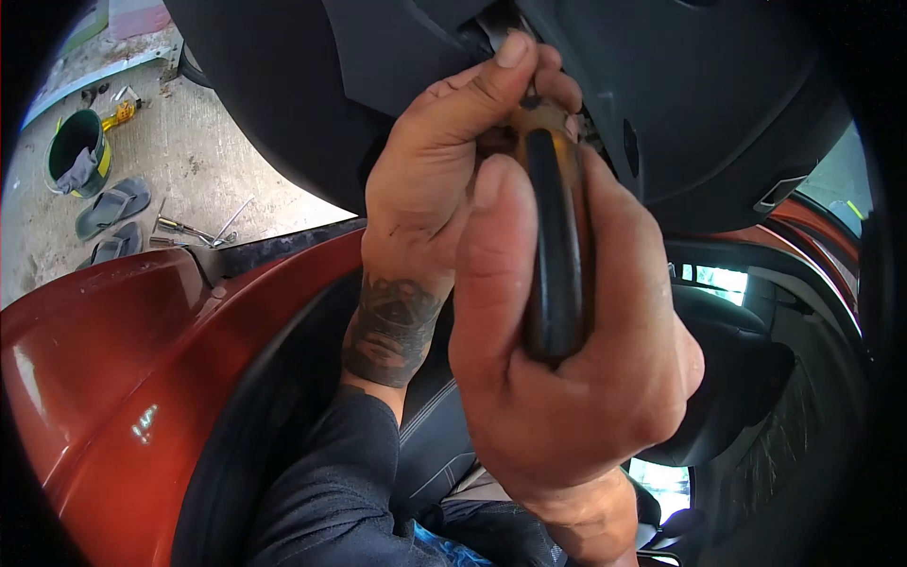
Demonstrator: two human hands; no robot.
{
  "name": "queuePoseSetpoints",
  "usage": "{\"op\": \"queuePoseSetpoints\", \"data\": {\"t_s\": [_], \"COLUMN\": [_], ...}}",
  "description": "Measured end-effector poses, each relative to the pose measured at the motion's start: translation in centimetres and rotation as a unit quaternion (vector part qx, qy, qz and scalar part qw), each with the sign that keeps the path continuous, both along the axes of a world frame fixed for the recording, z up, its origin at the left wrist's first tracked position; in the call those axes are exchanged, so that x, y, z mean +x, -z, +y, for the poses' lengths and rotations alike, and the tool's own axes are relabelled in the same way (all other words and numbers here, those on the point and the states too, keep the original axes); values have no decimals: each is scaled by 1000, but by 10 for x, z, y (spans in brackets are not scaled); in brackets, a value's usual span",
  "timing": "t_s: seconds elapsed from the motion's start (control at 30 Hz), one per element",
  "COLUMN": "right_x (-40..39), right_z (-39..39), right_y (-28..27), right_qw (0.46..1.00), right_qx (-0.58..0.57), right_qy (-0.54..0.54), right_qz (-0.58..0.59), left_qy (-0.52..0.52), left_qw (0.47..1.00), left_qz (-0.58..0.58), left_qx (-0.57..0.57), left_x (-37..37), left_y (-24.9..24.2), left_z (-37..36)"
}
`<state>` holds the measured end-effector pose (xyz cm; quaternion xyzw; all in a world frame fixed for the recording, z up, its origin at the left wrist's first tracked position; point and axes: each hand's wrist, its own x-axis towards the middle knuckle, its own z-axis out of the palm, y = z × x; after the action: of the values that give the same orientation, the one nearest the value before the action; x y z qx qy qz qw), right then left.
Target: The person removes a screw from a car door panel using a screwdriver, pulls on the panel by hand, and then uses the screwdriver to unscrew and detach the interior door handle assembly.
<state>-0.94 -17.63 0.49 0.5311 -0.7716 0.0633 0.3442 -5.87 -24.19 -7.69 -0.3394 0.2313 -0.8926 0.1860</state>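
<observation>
My right hand point(567, 359) grips a smooth amber-and-black screwdriver handle point(553, 246); my left hand point(444, 161) pinches its top under matte black plastic trim point(699, 85).

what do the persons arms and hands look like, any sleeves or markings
Both hands are bare, with no gloves, rings or watch in view. The left hand has a dark tattoo around the wrist, and below it a dark blue-grey long sleeve pushed up the forearm. The right hand shows only a bare wrist; no sleeve is visible there.
</observation>
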Motion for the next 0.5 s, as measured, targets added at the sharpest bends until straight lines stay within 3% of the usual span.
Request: {"op": "queuePoseSetpoints", "data": {"t_s": [0.17,0.2,0.27,0.3,0.4,0.5], "right_x": [27,27,18,15,9,6], "right_z": [-17,-17,-7,-4,-2,-4], "right_y": [-19,-22,-25,-25,-12,-5], "right_qw": [990,987,980,969,990,999], "right_qx": [25,39,173,215,110,21], "right_qy": [59,58,93,103,76,47], "right_qz": [-126,-145,14,68,40,16], "left_qy": [31,-8,-43,-55,33,-68], "left_qw": [999,998,991,994,998,979], "left_qz": [-10,-63,-115,-82,-47,-187], "left_qx": [-9,-27,-48,-47,23,-47], "left_x": [-1,-1,-16,-27,-2,-14], "left_y": [-1,-3,-4,-7,-8,-9], "left_z": [-6,-4,-1,-6,-7,0]}}
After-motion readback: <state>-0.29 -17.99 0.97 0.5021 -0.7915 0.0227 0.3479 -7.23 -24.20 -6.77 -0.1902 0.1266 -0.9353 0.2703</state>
